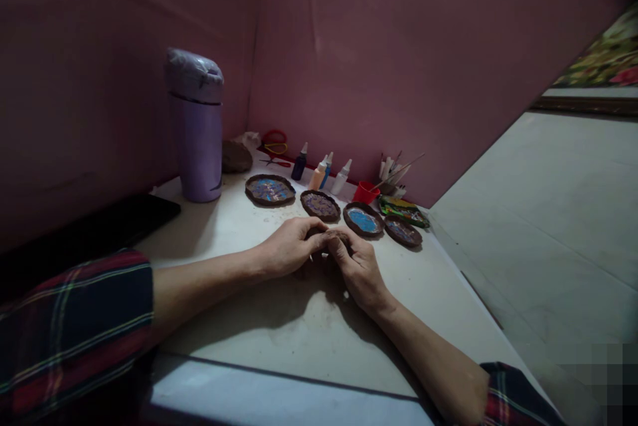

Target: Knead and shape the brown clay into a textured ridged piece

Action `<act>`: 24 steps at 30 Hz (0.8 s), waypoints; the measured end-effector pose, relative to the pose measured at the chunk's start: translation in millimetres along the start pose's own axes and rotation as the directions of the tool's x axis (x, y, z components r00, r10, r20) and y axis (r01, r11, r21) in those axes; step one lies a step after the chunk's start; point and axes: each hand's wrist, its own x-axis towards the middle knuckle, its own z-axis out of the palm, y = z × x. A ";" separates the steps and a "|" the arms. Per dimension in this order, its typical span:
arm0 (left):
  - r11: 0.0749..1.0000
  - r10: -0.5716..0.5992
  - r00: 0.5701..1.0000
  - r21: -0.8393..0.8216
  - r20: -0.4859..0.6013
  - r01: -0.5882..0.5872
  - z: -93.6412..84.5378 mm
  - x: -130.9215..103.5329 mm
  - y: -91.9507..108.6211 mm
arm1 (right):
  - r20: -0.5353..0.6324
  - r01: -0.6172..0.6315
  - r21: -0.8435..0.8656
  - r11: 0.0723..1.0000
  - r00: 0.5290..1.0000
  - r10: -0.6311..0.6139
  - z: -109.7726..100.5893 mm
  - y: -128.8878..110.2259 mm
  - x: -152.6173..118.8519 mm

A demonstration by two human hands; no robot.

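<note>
Both of my hands meet over the middle of the white table (319, 339), holding a lump of brown clay (340, 236) between them. My left hand (292, 244) comes in from the left with its thumb and fingers closed on the clay. From the right, my right hand (356, 266) grips the same lump, its thumb pressed near my left fingertips. Most of the clay is hidden by my fingers. Just beyond my hands lie a brown dish with purple colouring (320, 205) and a brown dish with a blue middle (363, 220).
A tall purple tumbler (197, 133) stands at the left, near a black flat object (94, 223). Along the back are another painted dish (270, 189), a small dark dish (403, 232), a brown lump (236, 157), scissors (275, 161), a white paint bottle (341, 178) and a red cup (365, 193).
</note>
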 end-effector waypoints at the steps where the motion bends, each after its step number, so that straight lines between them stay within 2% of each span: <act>1: 1.000 -0.001 1.000 0.001 0.000 0.001 0.0 -0.1 -0.1 | 0.000 0.003 -0.001 1.000 1.000 -0.003 -0.1 -0.1 0.1; 24: 1.000 0.002 1.000 -0.010 0.006 -0.002 -0.1 -1.2 2.8 | -0.012 0.003 -0.036 0.999 1.000 -0.004 -0.4 -0.2 0.0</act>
